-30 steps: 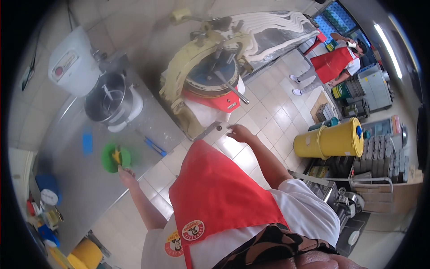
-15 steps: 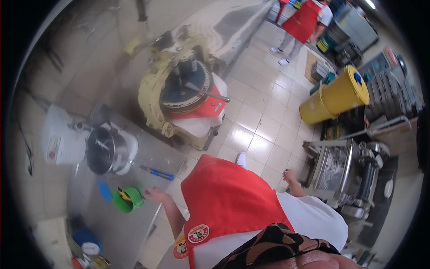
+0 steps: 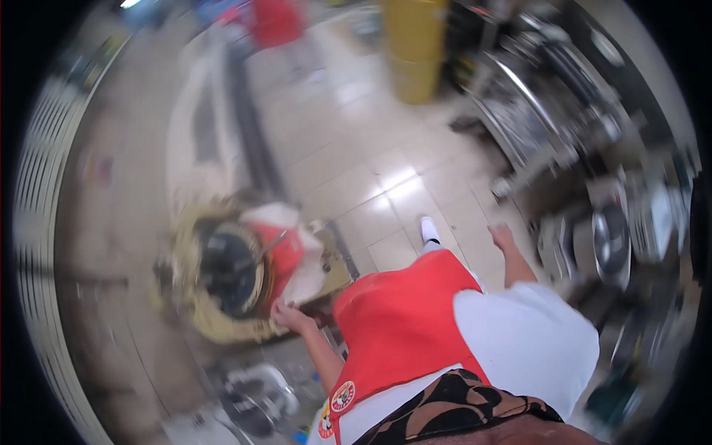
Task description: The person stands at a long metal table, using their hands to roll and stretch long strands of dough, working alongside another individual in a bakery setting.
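Note:
My left hand (image 3: 291,317) hangs beside a large pale-yellow mixer (image 3: 215,326), with fingers loosely bent and nothing seen in them. It overlaps the machine's near edge in the picture; I cannot tell whether it touches. The mixer holds a dark round bowl (image 3: 228,268), and red-and-white cloth (image 3: 300,248) lies at its right side. A thin handle reaches out over the bowl's rim. On the other side, my right hand (image 3: 502,236) hangs over the tiled floor, fingers loosely apart, holding nothing I can see.
A small mixer with a metal bowl (image 3: 256,400) stands at the lower left, blurred. To the right is a metal roller machine (image 3: 534,111), with metal equipment (image 3: 612,237) nearer. A tall yellow bin (image 3: 415,52) stands ahead. Farther off, a person in red (image 3: 276,22) is smeared by motion.
My view has swung round and forward. The small mixer and worktable have slid to the lower edge, and the large mixer now lies by my left hand. The green cup is largely out of view.

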The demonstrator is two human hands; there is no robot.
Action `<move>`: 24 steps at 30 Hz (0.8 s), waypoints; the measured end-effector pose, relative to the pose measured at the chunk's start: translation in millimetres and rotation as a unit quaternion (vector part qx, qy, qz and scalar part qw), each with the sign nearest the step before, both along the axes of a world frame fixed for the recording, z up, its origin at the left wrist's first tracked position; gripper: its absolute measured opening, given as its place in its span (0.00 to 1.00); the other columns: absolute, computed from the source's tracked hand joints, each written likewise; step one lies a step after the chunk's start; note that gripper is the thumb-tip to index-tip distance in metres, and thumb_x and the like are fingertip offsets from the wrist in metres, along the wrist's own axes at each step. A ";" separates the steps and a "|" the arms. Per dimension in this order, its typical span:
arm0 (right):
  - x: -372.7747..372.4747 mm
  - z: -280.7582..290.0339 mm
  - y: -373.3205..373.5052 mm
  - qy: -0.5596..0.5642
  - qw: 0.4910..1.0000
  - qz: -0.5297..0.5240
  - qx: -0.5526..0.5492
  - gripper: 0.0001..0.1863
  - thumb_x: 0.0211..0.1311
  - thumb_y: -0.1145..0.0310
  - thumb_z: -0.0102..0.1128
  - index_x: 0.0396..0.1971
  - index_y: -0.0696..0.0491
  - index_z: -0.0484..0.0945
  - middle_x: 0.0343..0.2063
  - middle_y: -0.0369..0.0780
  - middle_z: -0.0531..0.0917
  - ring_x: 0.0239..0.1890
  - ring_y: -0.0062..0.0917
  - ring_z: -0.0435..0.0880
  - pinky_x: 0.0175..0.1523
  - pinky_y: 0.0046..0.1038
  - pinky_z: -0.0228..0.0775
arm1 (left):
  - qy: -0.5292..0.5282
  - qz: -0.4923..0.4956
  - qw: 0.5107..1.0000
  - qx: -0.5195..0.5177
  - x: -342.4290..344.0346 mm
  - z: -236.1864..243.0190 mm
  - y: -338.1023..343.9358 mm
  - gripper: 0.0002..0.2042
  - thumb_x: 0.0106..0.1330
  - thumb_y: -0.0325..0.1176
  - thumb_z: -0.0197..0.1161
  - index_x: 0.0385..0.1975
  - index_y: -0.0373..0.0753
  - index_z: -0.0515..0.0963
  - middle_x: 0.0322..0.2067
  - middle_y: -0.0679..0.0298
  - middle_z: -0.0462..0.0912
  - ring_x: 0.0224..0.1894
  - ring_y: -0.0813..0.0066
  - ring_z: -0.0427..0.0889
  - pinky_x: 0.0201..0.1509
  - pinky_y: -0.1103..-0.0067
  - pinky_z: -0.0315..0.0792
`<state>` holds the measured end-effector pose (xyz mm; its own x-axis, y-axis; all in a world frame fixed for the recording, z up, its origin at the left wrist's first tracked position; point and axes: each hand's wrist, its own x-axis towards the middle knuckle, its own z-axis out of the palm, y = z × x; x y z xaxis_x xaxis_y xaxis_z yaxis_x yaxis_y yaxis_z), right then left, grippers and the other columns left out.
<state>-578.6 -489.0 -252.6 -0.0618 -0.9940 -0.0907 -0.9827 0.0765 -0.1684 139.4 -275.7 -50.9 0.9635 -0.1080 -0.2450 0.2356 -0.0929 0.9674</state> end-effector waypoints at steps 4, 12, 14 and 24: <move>49.5 56.0 25.0 -0.218 0.902 -0.219 0.301 0.28 0.66 0.46 0.63 0.48 0.59 0.80 0.33 0.45 0.86 0.30 0.32 0.88 0.30 0.40 0.79 | 0.081 0.004 0.995 0.051 -8.4 -58.6 -15.0 0.10 0.69 0.38 0.54 0.42 0.38 0.70 0.31 0.62 0.73 0.25 0.72 0.69 0.24 0.78 0.63; -42.7 56.7 1.0 -0.292 0.846 -0.312 0.319 0.25 0.64 0.47 0.65 0.47 0.55 0.80 0.31 0.38 0.84 0.27 0.24 0.86 0.25 0.35 0.75 | 0.218 -0.439 0.812 0.316 -81.8 -183.9 -29.2 0.13 0.71 0.42 0.55 0.42 0.38 0.75 0.31 0.62 0.79 0.26 0.69 0.75 0.25 0.74 0.66; -64.3 50.2 -15.9 -0.302 0.836 -0.330 0.319 0.24 0.65 0.49 0.65 0.47 0.54 0.80 0.31 0.37 0.84 0.26 0.23 0.84 0.25 0.32 0.74 | 0.146 -0.537 0.759 0.339 -102.3 -186.6 -51.1 0.13 0.71 0.43 0.56 0.43 0.38 0.75 0.31 0.62 0.79 0.26 0.69 0.75 0.25 0.74 0.67; -83.7 36.1 -220.5 -0.483 0.764 -0.393 0.170 0.23 0.63 0.52 0.67 0.48 0.55 0.79 0.32 0.36 0.82 0.26 0.22 0.82 0.26 0.31 0.72 | -0.044 -0.690 0.691 0.209 -110.4 -209.1 -281.4 0.15 0.71 0.46 0.58 0.44 0.40 0.75 0.32 0.64 0.80 0.28 0.68 0.77 0.27 0.73 0.68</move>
<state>-662.3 -709.5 -216.5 -0.3685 -0.5922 -0.7166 -0.0410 0.7804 -0.6239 29.0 -557.1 -260.0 0.0259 -0.8773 -0.4793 -0.4150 -0.4456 0.7932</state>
